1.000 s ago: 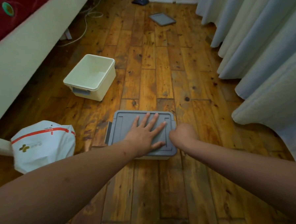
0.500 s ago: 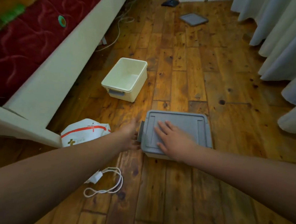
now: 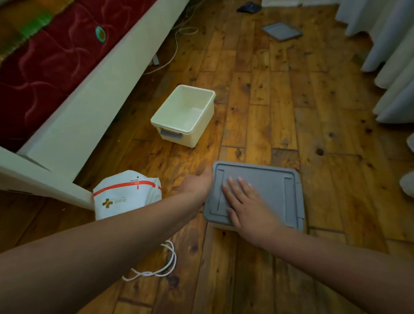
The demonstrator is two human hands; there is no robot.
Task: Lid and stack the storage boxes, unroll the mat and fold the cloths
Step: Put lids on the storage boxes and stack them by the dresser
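A storage box with a grey lid [image 3: 269, 184] on it stands on the wooden floor in front of me. My right hand [image 3: 244, 204] lies flat on the left half of the lid, fingers straight. My left hand [image 3: 197, 184] is against the box's left end, wrapped round that edge with the fingertips hidden. An open cream storage box [image 3: 183, 114] with a grey handle stands further off to the left, near the bed. A second grey lid [image 3: 282, 31] lies loose on the floor far back.
A white bed frame [image 3: 84, 90] with a red mattress runs along the left. A white bag with a red stripe [image 3: 127, 196] and a white cord [image 3: 157, 267] lie at its corner. Pale curtains [image 3: 397, 70] hang at the right. A dark object [image 3: 248, 7] lies far back.
My left hand left the top of the lid and went to the box's left end. My right hand moved from the right end onto the lid and lies flat. The view swung left.
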